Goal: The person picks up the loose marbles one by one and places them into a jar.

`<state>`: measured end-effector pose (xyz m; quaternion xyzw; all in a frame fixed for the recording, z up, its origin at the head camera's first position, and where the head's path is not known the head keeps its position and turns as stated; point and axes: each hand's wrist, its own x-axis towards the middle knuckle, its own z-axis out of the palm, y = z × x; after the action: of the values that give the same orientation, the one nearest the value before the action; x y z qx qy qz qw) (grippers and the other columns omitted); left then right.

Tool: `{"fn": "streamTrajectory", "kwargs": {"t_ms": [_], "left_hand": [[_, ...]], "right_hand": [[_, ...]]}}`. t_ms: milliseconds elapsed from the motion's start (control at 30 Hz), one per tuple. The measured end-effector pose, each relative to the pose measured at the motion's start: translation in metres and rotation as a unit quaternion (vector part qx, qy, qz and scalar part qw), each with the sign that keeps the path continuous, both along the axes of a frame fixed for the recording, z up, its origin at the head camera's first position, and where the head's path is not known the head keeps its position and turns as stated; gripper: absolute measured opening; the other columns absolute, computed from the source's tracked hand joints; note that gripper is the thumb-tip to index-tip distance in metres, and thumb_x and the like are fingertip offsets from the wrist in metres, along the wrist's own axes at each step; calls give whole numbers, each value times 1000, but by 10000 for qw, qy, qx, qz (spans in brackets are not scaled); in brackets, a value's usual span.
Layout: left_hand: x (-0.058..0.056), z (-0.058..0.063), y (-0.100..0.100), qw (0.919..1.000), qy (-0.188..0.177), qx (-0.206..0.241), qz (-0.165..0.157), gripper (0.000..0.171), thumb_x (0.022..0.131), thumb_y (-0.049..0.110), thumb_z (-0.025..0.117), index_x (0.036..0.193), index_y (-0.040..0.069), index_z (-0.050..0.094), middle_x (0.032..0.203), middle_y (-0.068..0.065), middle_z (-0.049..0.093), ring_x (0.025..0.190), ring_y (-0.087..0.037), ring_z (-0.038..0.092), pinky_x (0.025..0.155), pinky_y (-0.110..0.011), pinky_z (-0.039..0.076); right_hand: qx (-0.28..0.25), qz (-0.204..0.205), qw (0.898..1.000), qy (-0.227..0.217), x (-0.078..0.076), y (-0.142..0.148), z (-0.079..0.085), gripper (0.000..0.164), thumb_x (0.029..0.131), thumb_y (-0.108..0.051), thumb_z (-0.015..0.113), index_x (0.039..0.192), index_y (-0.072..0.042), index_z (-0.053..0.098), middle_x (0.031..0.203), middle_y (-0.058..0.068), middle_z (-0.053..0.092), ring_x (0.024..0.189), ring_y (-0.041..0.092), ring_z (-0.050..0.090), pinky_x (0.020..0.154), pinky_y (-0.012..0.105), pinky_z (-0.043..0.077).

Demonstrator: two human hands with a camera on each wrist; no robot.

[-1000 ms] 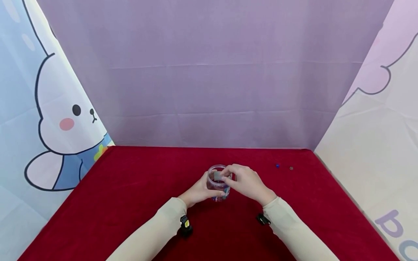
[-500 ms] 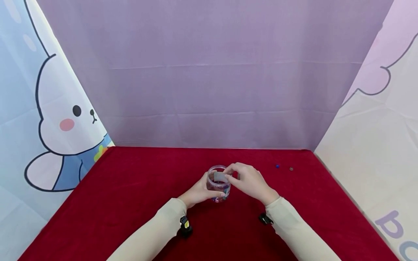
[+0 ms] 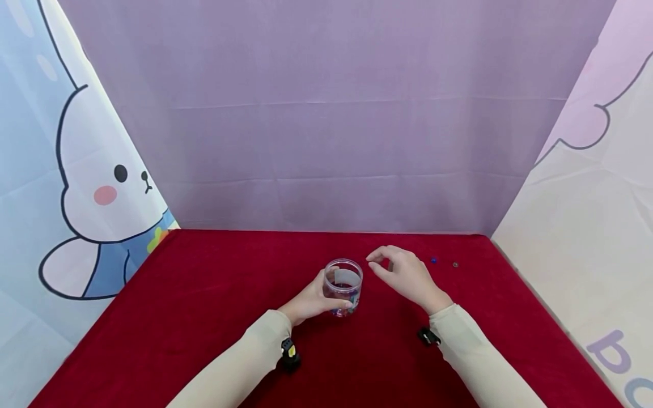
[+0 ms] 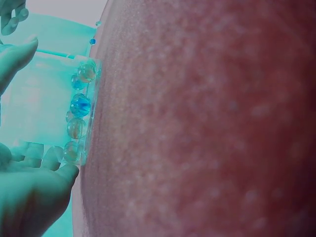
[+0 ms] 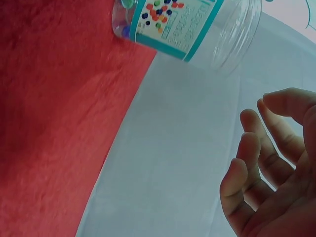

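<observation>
My left hand (image 3: pixel 309 300) grips a clear plastic jar (image 3: pixel 340 290) around its side, thumb across the front. The jar's mouth is uncovered. Several glass marbles (image 4: pixel 80 105) lie at its bottom in the left wrist view. A label (image 5: pixel 177 22) with coloured dots wraps the jar in the right wrist view. To the right of the rim hovers my right hand (image 3: pixel 408 277), apart from the jar, fingers loosely bent and nothing visible between them. Beyond it, a blue marble (image 3: pixel 433 260) and a brownish marble (image 3: pixel 456 264) lie on the cloth.
A red cloth (image 3: pixel 204 317) covers the table. A purple curtain (image 3: pixel 326 124) hangs behind its back edge. Printed sheets stand on both sides, a rabbit sheet (image 3: pixel 102 153) at left and a pale sheet (image 3: pixel 586 226) at right.
My right hand has moved away from the jar's mouth, to the right and slightly farther back. The left hand and the jar have stayed almost in place.
</observation>
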<state>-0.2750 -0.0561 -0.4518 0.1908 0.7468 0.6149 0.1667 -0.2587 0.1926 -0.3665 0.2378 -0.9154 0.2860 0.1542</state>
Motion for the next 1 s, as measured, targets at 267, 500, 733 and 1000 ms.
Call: {"fn": "streamTrajectory", "kwargs": {"t_ms": [267, 500, 733, 1000], "left_hand": [[1, 1, 1, 9999, -22, -127, 77, 97, 84, 32, 84, 156, 15, 22, 149, -5, 40, 132, -26, 42, 110, -55, 34], [1, 0, 1, 9998, 32, -171, 83, 95, 84, 33, 83, 156, 17, 23, 146, -5, 42, 130, -25, 45, 108, -54, 37], [0, 0, 1, 9999, 69, -124, 26, 95, 85, 32, 83, 156, 18, 21, 147, -5, 42, 131, -25, 44, 108, -53, 38], [1, 1, 0, 9999, 55, -126, 21, 96, 85, 32, 82, 157, 19, 20, 148, -5, 40, 132, -25, 43, 108, -53, 38]], "right_hand": [[-45, -184, 9997, -125, -3, 16, -2, 16, 93, -23, 73, 109, -21, 72, 101, -8, 67, 60, 10, 52, 53, 29, 47], [-71, -475, 9986, -238, -11, 35, -11, 17, 94, -21, 73, 110, -19, 72, 100, -5, 67, 66, 13, 53, 55, 32, 47], [-52, -769, 9962, -412, -18, 56, -21, 16, 95, -19, 70, 111, -17, 71, 101, -2, 67, 68, 15, 52, 57, 33, 47], [102, -1031, 9935, -466, -26, 77, -34, 18, 95, -20, 69, 113, -15, 71, 104, 2, 67, 66, 17, 52, 58, 33, 46]]}}
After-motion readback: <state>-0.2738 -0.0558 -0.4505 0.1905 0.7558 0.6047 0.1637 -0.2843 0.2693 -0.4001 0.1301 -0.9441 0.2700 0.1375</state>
